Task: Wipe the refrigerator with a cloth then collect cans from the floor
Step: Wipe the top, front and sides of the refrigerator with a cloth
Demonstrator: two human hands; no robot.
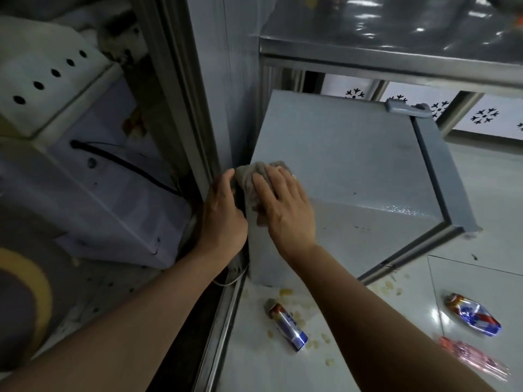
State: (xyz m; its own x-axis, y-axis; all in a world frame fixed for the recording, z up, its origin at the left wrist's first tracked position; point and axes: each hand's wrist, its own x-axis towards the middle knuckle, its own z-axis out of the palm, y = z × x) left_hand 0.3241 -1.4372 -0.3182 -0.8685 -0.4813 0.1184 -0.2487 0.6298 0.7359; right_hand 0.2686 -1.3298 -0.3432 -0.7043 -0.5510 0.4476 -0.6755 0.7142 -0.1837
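Progress: wiping is under way; three cans (287, 326) lie uncollected on the floor (353, 349).
Cloth (252, 176): at the near-left corner of the refrigerator (353, 165) top.
Right hand (285, 210): fingers flat, slightly apart, pressing the cloth.
Left hand (223, 216): on the corner edge; fingers hidden, I cannot tell.
Room: dim, white tiles with yellowish spots, steel worktop (396, 32) above.

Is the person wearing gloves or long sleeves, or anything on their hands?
No. The left hand and the right hand are both bare, with no gloves. No rings, watch or bracelet show on either one. Both forearms are bare too, from the wrists to the bottom edge of the picture, so no sleeve is in view. The fingernails look short and plain.
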